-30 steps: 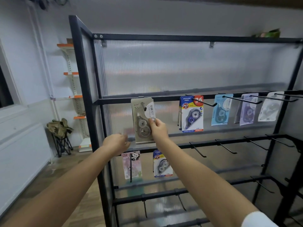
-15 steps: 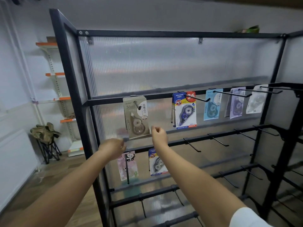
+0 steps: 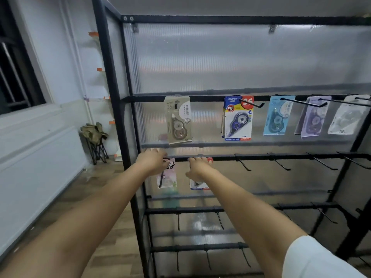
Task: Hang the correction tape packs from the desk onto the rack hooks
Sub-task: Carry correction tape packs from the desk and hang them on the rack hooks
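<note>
On the rack's upper hook bar [image 3: 152, 98], at its left end, the beige correction tape pack [image 3: 178, 119] now hangs by itself — a second ago the right hand was pinching its lower edge to seat it, and that grip has since been let go, so this pack looks done. Further right along the same bar hang the blue-and-red pack [image 3: 238, 117], the light blue pack [image 3: 278, 115], the purple pack [image 3: 313, 116] and the white pack [image 3: 347, 115], each on its own hook. Both hands have dropped below that bar to the next bar down [image 3: 281, 157]: the right hand [image 3: 198, 167] lies in front of a pack there that it mostly hides, fingers loosely bent and holding nothing that I can see, and the left hand [image 3: 151, 161] sits just left of it, overlapping the top of the pink panda pack [image 3: 167, 173], fingers curled with nothing visibly in them — motion blur keeps me from saying whether either touches a pack. Right of the hands that lower bar carries several bare hooks [image 3: 243, 163], so there is room for more. No desk is in view, and I judge the next move is a turn away from the rack to fetch another pack.
</note>
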Motion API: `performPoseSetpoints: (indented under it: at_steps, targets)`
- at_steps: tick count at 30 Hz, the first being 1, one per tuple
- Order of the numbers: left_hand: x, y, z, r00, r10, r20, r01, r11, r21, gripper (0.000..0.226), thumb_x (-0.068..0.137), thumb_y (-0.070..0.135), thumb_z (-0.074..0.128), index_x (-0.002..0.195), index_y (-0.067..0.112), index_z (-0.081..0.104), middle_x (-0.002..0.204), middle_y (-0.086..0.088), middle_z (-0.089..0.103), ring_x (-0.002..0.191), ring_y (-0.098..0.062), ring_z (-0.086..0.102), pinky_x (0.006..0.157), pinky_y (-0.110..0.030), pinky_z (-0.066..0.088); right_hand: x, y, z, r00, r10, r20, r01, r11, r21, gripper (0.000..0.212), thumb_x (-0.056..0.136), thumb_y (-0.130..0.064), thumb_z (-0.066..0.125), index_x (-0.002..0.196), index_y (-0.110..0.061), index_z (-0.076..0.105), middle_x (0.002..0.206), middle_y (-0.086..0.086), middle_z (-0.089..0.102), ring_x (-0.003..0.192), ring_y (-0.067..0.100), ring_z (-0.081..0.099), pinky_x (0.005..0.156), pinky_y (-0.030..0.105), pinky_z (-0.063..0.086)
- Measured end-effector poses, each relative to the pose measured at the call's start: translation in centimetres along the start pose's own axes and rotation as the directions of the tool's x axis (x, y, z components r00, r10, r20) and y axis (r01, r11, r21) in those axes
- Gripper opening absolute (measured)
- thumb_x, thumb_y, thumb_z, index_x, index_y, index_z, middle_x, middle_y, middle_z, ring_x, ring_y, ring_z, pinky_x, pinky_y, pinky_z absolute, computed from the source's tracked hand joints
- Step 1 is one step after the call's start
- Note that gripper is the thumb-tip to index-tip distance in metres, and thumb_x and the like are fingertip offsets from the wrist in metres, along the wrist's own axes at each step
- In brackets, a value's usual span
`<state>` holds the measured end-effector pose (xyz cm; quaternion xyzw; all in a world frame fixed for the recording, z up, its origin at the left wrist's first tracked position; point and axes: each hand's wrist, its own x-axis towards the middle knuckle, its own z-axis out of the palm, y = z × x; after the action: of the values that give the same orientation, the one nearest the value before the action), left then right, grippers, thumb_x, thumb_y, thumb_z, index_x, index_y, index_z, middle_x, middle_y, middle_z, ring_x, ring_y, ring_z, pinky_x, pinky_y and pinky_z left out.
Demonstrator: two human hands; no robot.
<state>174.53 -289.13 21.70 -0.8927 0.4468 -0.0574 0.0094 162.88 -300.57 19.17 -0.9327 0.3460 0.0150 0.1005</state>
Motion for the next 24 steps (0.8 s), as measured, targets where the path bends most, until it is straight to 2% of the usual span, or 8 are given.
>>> performPoseSetpoints:
  at_steps: [5, 8, 12, 15, 19, 24]
  targets:
    - [-5.3, 0.3, -0.1, 0.992, -0.123, -0.002, 0.123, 0.992, -0.021, 0.054, 0.096, 0.053, 0.034, 0.142, 0.024, 0.038, 0.141, -0.011, 0.043, 0.130, -0.031, 0.038, 0.100, -0.046, 0.038, -2.7, -2.7, 0.2, 0.975, -0.212, -0.067, 0.212, 0.977, -0.006, 0.058, 0.096, -0.030, 0.045, 0.148, -0.013, 0.025, 0.154, 0.011, 0.025, 0.142, 0.031, 0.019, 0.113, 0.047, 0.020]
    - [-9.6, -0.9, 0.5, 0.978, -0.207, 0.022, 0.207, 0.978, -0.014, 0.054, 0.096, 0.050, 0.039, 0.142, 0.022, 0.037, 0.141, -0.011, 0.043, 0.130, -0.031, 0.037, 0.102, -0.046, 0.039, -4.8, -5.4, 1.2, 0.936, -0.342, -0.086, 0.345, 0.938, 0.019, 0.061, 0.096, -0.029, 0.045, 0.149, -0.010, 0.022, 0.154, 0.013, 0.023, 0.142, 0.032, 0.018, 0.115, 0.044, 0.016]
    - [-16.8, -3.9, 1.5, 0.921, -0.383, 0.064, 0.385, 0.923, -0.017, 0.057, 0.095, 0.051, 0.040, 0.144, 0.021, 0.035, 0.147, -0.009, 0.038, 0.134, -0.031, 0.034, 0.104, -0.046, 0.035, -8.4, -10.3, 3.5, 0.857, -0.509, -0.079, 0.513, 0.857, 0.042, 0.047, 0.095, -0.030, 0.047, 0.137, -0.009, 0.039, 0.141, 0.014, 0.042, 0.131, 0.033, 0.036, 0.105, 0.044, 0.032]
    - [-22.9, -6.9, 2.2, 0.859, -0.502, 0.105, 0.506, 0.862, -0.016, 0.060, 0.095, 0.050, 0.040, 0.147, 0.022, 0.029, 0.148, -0.010, 0.036, 0.135, -0.032, 0.032, 0.104, -0.048, 0.033, -12.0, -14.9, 5.4, 0.786, -0.616, -0.053, 0.618, 0.785, 0.035, 0.047, 0.097, -0.032, 0.046, 0.137, -0.009, 0.039, 0.139, 0.013, 0.044, 0.129, 0.033, 0.038, 0.102, 0.042, 0.034]
    - [-32.6, -11.0, 3.3, 0.728, -0.671, 0.140, 0.676, 0.737, 0.019, 0.059, 0.096, 0.050, 0.039, 0.148, 0.025, 0.026, 0.148, -0.008, 0.035, 0.134, -0.031, 0.032, 0.103, -0.047, 0.032, -17.6, -21.8, 9.3, 0.668, -0.744, -0.023, 0.742, 0.664, 0.087, 0.046, 0.097, -0.027, 0.047, 0.139, -0.011, 0.039, 0.143, 0.011, 0.042, 0.132, 0.030, 0.037, 0.109, 0.042, 0.029]
    - [-47.0, -16.0, 3.8, 0.547, -0.815, 0.190, 0.819, 0.568, 0.083, 0.056, 0.098, 0.049, 0.036, 0.148, 0.024, 0.026, 0.149, -0.008, 0.032, 0.135, -0.029, 0.029, 0.106, -0.045, 0.027, -27.8, -31.7, 14.8, 0.495, -0.854, 0.159, 0.862, 0.506, 0.031, 0.058, 0.097, -0.035, 0.039, 0.150, -0.016, 0.021, 0.154, 0.005, 0.027, 0.143, 0.027, 0.020, 0.117, 0.044, 0.015]
